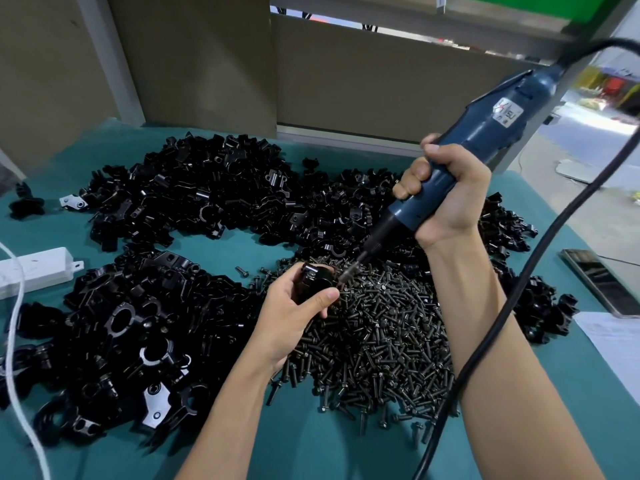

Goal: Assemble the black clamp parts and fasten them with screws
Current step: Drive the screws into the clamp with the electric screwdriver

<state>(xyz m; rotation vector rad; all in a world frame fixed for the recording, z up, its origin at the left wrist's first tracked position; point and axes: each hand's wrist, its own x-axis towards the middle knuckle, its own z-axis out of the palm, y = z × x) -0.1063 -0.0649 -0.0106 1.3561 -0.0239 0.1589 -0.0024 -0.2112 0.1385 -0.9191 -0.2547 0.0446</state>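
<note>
My left hand [294, 315] grips a black clamp assembly [316, 278] just above the left edge of the screw pile [377, 341]. My right hand [446, 199] holds a blue electric screwdriver [485, 133] tilted down to the left. Its bit [351, 270] meets the right side of the clamp, where a screw sits. Loose black clamp parts lie in heaps at the back [194, 195], at the front left [114, 341] and to the right [540, 299].
The green table mat [311, 452] carries everything. A white power strip [33, 271] with a white cable [15, 358] lies at the left edge. The screwdriver's black cord [512, 299] hangs past my right forearm. A phone [602, 282] and white paper [613, 337] lie at the right.
</note>
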